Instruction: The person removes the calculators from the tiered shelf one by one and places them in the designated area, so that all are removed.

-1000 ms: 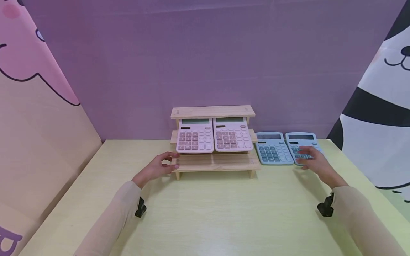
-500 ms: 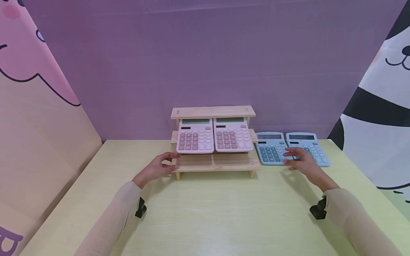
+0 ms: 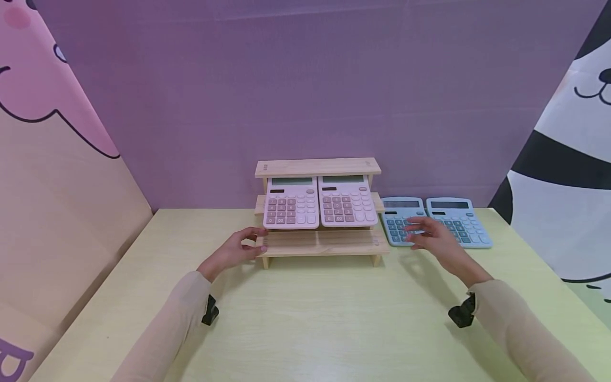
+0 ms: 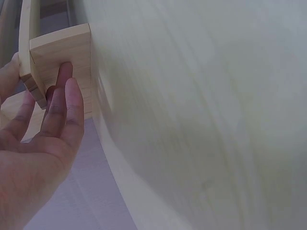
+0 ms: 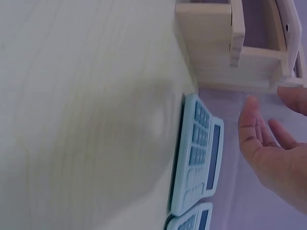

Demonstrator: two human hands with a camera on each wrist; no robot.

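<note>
A stepped wooden shelf rack (image 3: 324,244) stands on the table, with two pink calculators, a left one (image 3: 291,204) and a right one (image 3: 347,201), leaning side by side on its middle step. My left hand (image 3: 233,249) pinches the left end of the bottom board; the left wrist view has the thumb on one face and the fingers (image 4: 56,112) on the other. My right hand (image 3: 436,241), fingers loosely bent and holding nothing, hovers over the lower right part of the left blue calculator (image 5: 194,158). Right of that calculator lies another blue calculator (image 3: 470,225).
The pale wooden table (image 3: 334,318) meets a purple cloth backdrop (image 3: 305,95) behind the rack. Cartoon-printed panels stand at the left and right sides. Each wrist carries a black camera mount.
My right hand has moved left, from over the right blue calculator to over the left one. The left hand, the rack and the calculators have stayed in place.
</note>
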